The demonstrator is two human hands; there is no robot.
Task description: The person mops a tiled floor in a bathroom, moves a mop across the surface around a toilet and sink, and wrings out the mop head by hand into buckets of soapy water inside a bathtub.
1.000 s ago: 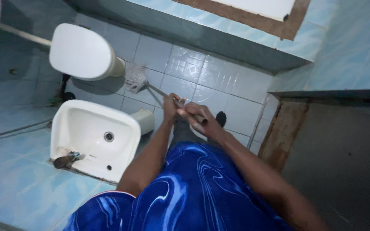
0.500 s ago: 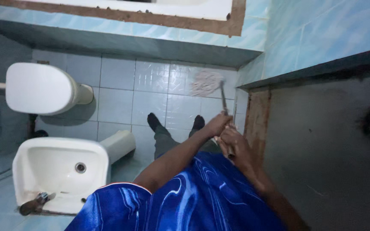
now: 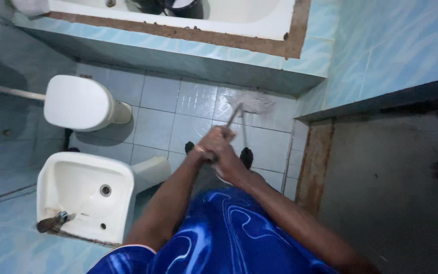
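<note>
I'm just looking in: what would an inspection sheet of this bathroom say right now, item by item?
Surface: pale tiled floor, glossy, looks wet in places.
Job's things: mop handle held in both hands; mop head on the tiles near the bathtub wall.
Clutter: nothing seen on the floor.
Hands: left hand and right hand closed together on the handle, overlapping.
Cables: nothing seen; one pipe runs along the wall to the toilet.
Surroundings: toilet with lid shut, white basin with a tap, bathtub with worn brown rim, blue wall tiles, dark door at right.
</note>
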